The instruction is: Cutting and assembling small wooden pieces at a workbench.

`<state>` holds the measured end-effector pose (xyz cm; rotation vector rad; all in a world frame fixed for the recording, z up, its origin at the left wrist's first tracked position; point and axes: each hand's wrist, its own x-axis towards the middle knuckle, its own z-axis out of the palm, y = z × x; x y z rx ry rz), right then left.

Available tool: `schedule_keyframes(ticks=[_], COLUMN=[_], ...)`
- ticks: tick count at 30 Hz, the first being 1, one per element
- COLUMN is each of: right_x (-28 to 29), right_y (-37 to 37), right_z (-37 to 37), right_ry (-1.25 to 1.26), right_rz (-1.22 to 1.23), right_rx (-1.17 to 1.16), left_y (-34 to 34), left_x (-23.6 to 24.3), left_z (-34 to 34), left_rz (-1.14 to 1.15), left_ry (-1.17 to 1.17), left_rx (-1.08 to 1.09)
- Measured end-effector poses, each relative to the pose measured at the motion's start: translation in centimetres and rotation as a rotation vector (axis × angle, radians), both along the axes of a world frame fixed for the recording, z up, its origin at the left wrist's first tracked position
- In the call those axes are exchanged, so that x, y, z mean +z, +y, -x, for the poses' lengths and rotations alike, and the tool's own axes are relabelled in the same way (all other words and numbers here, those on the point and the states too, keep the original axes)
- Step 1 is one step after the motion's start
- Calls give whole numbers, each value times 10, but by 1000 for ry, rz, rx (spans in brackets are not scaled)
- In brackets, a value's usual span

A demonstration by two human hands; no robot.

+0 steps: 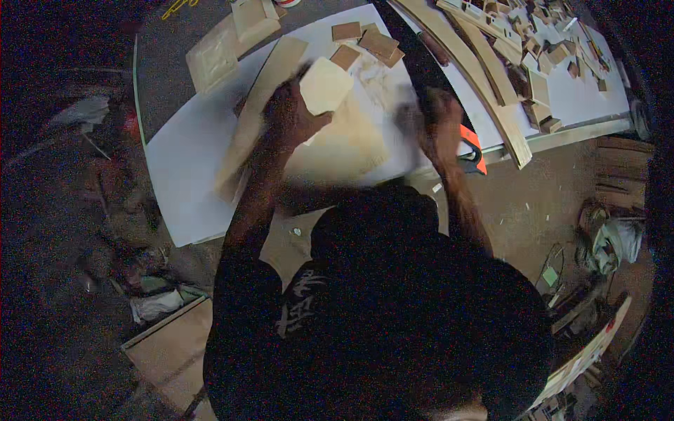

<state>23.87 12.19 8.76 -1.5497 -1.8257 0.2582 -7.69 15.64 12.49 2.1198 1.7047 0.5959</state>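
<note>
My left hand (289,116) grips a pale, roughly square wooden piece (326,85) with cut corners, held just above a larger pale wooden panel (351,144) lying on a white board (186,158). My right hand (437,123) is blurred at the board's right edge, right beside an orange-and-black tool handle (472,149). The blur hides whether the fingers close on that handle. A long flat wooden strip (260,105) lies slanted just left of my left hand.
Small brown wooden squares (368,43) lie at the far end of the white board. A second white board (583,95) to the right carries long curved wooden strips (484,84) and several offcuts. Carved pale panels (214,56) sit at the upper left. Clutter covers the floor (519,210).
</note>
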Motion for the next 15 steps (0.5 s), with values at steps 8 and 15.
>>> schedule_keyframes(ticks=[8, 15], right_x=[-17, -49], right_y=[-89, -99], right_z=[-78, -77], right_ry=[-311, -317], right_rz=[68, 138], right_rx=[-267, -384], left_y=[-48, -34], left_x=[-22, -31], left_z=[-1, 9], left_rz=[177, 56], left_ry=[202, 224], left_rx=[-61, -74])
